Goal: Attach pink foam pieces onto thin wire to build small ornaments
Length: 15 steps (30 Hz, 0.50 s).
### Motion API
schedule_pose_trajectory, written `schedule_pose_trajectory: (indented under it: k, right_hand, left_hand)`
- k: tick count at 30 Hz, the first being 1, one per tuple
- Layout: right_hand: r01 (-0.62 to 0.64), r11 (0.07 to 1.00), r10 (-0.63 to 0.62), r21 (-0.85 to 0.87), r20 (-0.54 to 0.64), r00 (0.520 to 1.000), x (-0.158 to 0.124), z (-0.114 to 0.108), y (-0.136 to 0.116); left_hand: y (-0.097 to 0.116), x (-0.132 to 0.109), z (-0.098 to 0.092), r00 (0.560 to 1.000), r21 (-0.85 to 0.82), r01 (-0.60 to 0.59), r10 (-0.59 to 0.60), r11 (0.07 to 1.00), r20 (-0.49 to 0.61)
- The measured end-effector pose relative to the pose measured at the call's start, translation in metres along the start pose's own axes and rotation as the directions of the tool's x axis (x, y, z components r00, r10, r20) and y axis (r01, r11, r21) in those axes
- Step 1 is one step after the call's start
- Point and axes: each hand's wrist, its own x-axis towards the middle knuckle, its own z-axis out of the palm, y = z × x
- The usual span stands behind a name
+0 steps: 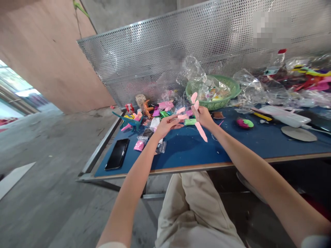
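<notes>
Currently R hand [203, 116] pinches pink piece [201, 132] over table [191, 150], behind front edge; L hand [168, 125], apart, is at pink bit [183, 117], grip unclear. Prob. best pinched lightly, w/o bending.

Table [191, 153], which we list from left to right. Near left: phone [117, 154]. Right of the phone: packet [139, 145]. Behind both, far left: figure [136, 123]. Middle, above the table: left hand [167, 125]; right hand [204, 117], with piece [201, 132] in it. Behind the right hand: basket [218, 104]. Right of the right hand: lump [241, 123]. Farther right: cutter [262, 116], then device [287, 115] beside it; disc [298, 133] on their near side. Far right: bottle [272, 71], with wrap [248, 86] between it and the basket; heap [315, 75] to its right. Behind all, we enter the panel [134, 58].
</notes>
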Motion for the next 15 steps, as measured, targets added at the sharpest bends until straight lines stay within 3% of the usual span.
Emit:
schedule_pose_trajectory:
  k: [7,15]
  right_hand:
    - [0.065,0.981,-0.059,-0.181,0.037,0.998,-0.0014,-0.0025,-0.0057]
    - [0.042,0.967,-0.026,-0.249,0.066,0.998,-0.0014,-0.0027,-0.0097]
  left_hand:
    - [-0.0042,0.001,0.0005,0.997,0.042,-0.056,0.058,0.998,-0.042]
    - [0.0021,-0.0066,0.007,0.982,0.276,-0.161,0.183,0.948,-0.054]
